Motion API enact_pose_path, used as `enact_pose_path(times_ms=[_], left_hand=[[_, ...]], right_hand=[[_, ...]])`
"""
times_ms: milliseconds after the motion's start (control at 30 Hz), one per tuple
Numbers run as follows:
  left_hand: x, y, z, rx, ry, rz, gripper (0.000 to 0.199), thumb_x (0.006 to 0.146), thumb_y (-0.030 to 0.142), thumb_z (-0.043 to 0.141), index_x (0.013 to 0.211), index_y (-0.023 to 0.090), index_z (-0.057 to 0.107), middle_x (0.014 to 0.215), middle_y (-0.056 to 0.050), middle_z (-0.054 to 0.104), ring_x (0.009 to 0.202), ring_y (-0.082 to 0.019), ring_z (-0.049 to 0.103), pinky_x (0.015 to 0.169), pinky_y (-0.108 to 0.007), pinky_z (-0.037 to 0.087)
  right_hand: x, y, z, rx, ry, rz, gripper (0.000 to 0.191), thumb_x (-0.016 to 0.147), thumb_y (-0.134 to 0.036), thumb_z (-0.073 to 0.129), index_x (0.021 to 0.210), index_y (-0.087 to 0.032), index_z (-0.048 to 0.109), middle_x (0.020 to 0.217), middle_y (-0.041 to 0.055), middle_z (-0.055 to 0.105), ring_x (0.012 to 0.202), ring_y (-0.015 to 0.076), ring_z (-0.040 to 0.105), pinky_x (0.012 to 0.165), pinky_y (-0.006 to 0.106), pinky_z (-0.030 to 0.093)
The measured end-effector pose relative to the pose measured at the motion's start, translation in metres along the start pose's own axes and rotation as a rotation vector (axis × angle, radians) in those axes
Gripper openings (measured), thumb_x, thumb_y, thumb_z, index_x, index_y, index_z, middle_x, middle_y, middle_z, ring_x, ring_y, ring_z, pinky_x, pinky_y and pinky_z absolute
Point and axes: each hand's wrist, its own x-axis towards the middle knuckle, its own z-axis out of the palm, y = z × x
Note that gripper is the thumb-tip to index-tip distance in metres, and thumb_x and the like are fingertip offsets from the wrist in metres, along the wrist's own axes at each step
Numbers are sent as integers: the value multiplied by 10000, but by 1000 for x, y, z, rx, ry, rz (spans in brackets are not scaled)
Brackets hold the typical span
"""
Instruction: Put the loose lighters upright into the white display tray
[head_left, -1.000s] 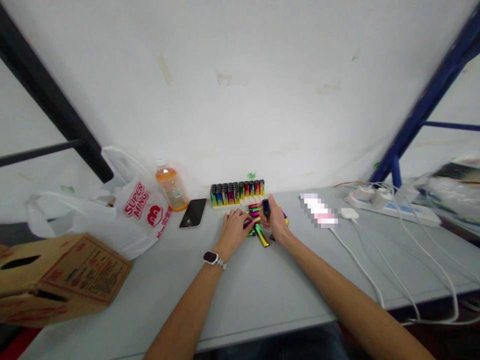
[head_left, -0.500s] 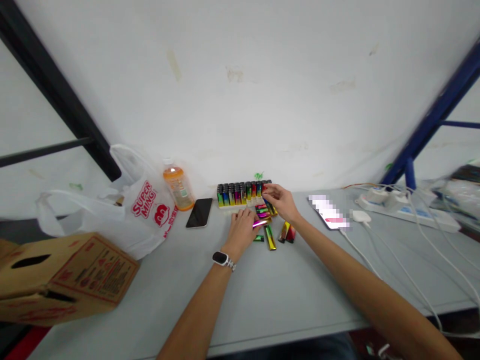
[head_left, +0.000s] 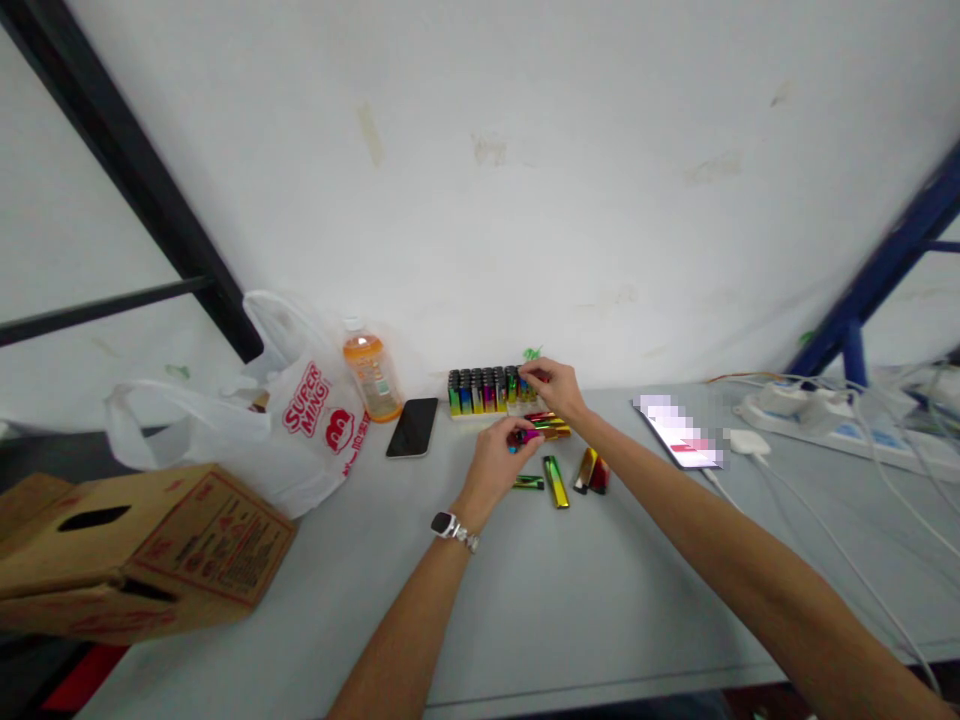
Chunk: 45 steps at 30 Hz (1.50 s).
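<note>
A tray (head_left: 466, 413) holds rows of shiny multicoloured lighters (head_left: 480, 395), upright with black tops. My right hand (head_left: 559, 388) is closed in a pinch at the tray's right end, at the top of a lighter there that its fingers partly cover. Just in front of the tray, my left hand (head_left: 496, 455) is closed around a pink and purple lighter (head_left: 529, 435). Beyond its fingertips lies a small pile of lighters (head_left: 555, 427). Nearer to me are a green lighter (head_left: 529, 482), a yellow-green lighter (head_left: 556, 482) and a few red and gold lighters (head_left: 592, 470).
Left of the tray are a black phone (head_left: 412, 428), an orange drink bottle (head_left: 373, 380), a white plastic bag (head_left: 277, 440) and a cardboard box (head_left: 202, 550). To the right lie a lit phone (head_left: 675, 430), a white charger (head_left: 748, 442), cables and a power strip (head_left: 840, 425). A wall stands behind.
My left hand has lifted slightly off the pile and now grips a pink and purple lighter. My right hand stays by the tray's right end, fingers more closed. The whole view has shifted slightly.
</note>
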Motion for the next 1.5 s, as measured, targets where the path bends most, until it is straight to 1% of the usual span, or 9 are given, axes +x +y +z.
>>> enact_pose_path(times_ms=[300, 500, 667, 833, 1000, 1167, 1300, 1400, 1500], left_hand=[[-1, -1, 2, -19, -14, -17, 167, 831, 330, 710, 908, 182, 722, 814, -25, 722, 717, -157, 623, 690, -273, 484], [-2, -1, 2, -13, -3, -18, 219, 838, 387, 707, 901, 179, 728, 799, -30, 717, 703, -157, 619, 677, -272, 478], [-1, 0, 3, -41, -18, -21, 259, 834, 431, 708, 895, 180, 729, 809, -31, 716, 709, -157, 617, 672, -269, 474], [-2, 6, 1, -67, -8, -43, 241, 817, 407, 724, 865, 171, 732, 776, -23, 704, 688, -147, 600, 656, -257, 459], [0, 9, 1, -134, 18, -74, 229, 796, 378, 732, 847, 155, 735, 742, -20, 686, 661, -136, 575, 635, -244, 450], [1, 5, 3, -221, 37, -119, 244, 790, 368, 722, 871, 138, 737, 739, -31, 686, 644, -133, 560, 615, -241, 437], [3, 0, 6, -291, 51, -154, 250, 786, 378, 720, 856, 139, 739, 710, -26, 679, 626, -131, 553, 596, -237, 427], [4, -5, 8, -333, 54, -154, 290, 800, 408, 709, 878, 130, 738, 728, -38, 686, 640, -134, 561, 615, -243, 437], [5, -8, 10, -336, 64, -125, 319, 812, 434, 701, 906, 133, 748, 778, -49, 688, 679, -139, 580, 657, -253, 462]], right_hand=[[-1, 9, 0, 38, -8, -9, 141, 778, -296, 671, 842, -222, 772, 901, 35, 757, 847, 198, 666, 841, 341, 505], [10, -4, -13, -95, -169, -26, 226, 710, -239, 701, 920, -221, 784, 791, 3, 713, 618, 139, 554, 660, 296, 456], [22, -11, -17, -58, -261, -18, 130, 683, -206, 703, 787, -204, 781, 760, 4, 710, 612, 130, 578, 633, 276, 453], [26, -4, -17, -29, -278, 100, 166, 702, -220, 717, 845, -166, 782, 628, 3, 685, 548, 136, 582, 568, 260, 449], [32, 3, -22, -104, -378, 134, 173, 744, -207, 701, 881, -148, 789, 613, 14, 692, 520, 143, 593, 540, 260, 459], [30, 14, -21, -276, -397, -48, 230, 781, -115, 653, 955, -166, 795, 838, 58, 739, 702, 171, 645, 706, 302, 516], [18, 20, -19, -383, -353, -232, 269, 846, -151, 637, 1068, -192, 783, 1054, 101, 650, 963, 216, 620, 902, 371, 503], [10, 17, -19, -508, -293, -287, 304, 867, -233, 660, 1149, -183, 761, 1068, 120, 531, 1067, 255, 531, 977, 422, 462], [4, 12, -19, -615, -302, -257, 344, 895, -270, 634, 1215, -194, 732, 1011, 108, 472, 1030, 259, 485, 957, 438, 452]])
